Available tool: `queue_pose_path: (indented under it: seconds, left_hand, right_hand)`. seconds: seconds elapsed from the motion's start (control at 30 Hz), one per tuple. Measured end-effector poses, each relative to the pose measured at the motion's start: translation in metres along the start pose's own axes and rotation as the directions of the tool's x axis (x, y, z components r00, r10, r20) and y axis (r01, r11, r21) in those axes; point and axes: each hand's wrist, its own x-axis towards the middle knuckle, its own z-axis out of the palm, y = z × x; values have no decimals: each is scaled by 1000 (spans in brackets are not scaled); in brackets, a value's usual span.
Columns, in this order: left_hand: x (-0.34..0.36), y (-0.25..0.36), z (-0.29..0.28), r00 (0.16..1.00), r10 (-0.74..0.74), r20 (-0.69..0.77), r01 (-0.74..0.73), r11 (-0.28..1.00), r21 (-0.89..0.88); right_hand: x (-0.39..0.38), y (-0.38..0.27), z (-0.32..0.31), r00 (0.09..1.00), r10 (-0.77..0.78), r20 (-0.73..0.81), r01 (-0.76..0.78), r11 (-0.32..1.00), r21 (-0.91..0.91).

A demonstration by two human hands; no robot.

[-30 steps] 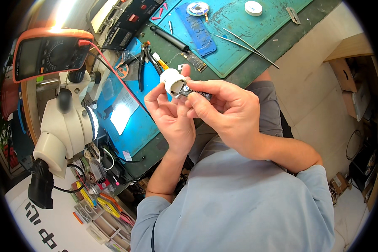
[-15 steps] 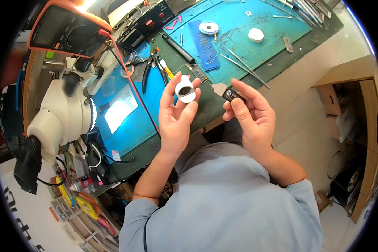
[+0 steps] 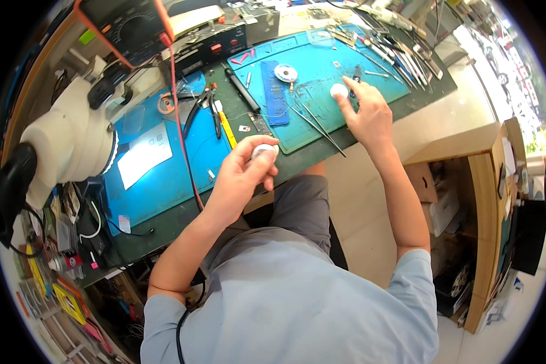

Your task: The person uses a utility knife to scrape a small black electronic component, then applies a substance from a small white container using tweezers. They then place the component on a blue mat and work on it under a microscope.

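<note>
Near the front bench edge, my left hand (image 3: 239, 179) is closed round a small white cylindrical object (image 3: 262, 150), mostly covered by its fingers. My right hand (image 3: 368, 118) is over the turquoise mat (image 3: 312, 51) with thumb and index finger apart, beside a white round piece (image 3: 338, 91). A dark tool (image 3: 357, 74) shows just beyond these fingertips, partly hidden; whether they touch it I cannot tell. Tweezers (image 3: 312, 126) and a blue slotted strip (image 3: 276, 97) lie left of this hand.
A microscope (image 3: 67, 142) and orange-rimmed multimeter (image 3: 127, 27) stand left, with red and black leads crossing a blue mat (image 3: 136, 206). Pliers (image 3: 203, 103) lie centre-left, many slim tools (image 3: 406, 60) back right. A wooden cabinet (image 3: 479, 236) stands right.
My hands have parted. The right has moved forward and right, away from the white object, onto the mat. The left, still gripping that object, has turned, its fingers covering more of it.
</note>
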Motion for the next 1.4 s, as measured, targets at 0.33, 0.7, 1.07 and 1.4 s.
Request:
queue_pose_path:
  seconds: [0.33,0.7,1.07,1.4]
  left_hand:
    - [2,10,4,979,191,68,-199,840,505]
    - [-2,4,-12,956,133,260,-213,926,312]
    - [-16,10,15,980,157,123,-135,976,-173]
    - [-20,4,26,915,390,105,-400,910,110]
  right_hand:
    - [-12,-78,-53,945,-210,252,-14,742,670]
    - [-27,-91,-52,826,-486,286,130,658,741]
    - [-44,-91,-47,945,-296,142,81,629,774]
    - [-54,-94,-56,968,-227,111,89,717,691]
